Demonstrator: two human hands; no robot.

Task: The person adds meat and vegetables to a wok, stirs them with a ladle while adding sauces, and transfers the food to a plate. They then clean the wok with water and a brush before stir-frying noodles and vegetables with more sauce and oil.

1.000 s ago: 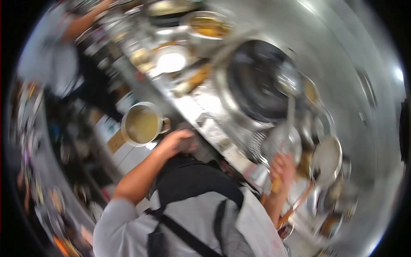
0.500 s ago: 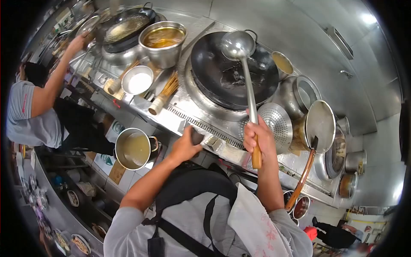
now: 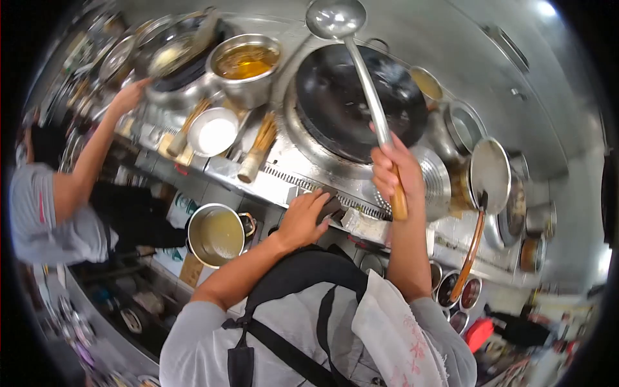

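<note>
Half a second ago the round bowl of the long steel ladle with a wooden grip (image 3: 371,87) showed over the large black round-bottomed metal wok (image 3: 342,103); now it shows past the wok's far left rim, and the shaft crosses above the wok. The ladle's long axis runs from near right to far left; its bowl points far and its wooden end points near, toward the person.

The right hand (image 3: 398,171) is closed around the ladle where steel meets wood, fingers curled; the left hand (image 3: 300,219), earlier curled around a small dark object (image 3: 331,208), now has its fingers spread beside it, at the near edge of the steel counter (image 3: 284,158); whether they grip it, I cannot tell.

The round perforated steel strainer (image 3: 435,184) lies near right of the wok; the steel pot of amber liquid (image 3: 245,80) stands to its left; a co-worker's arm (image 3: 97,142) reaches far at the left.
</note>
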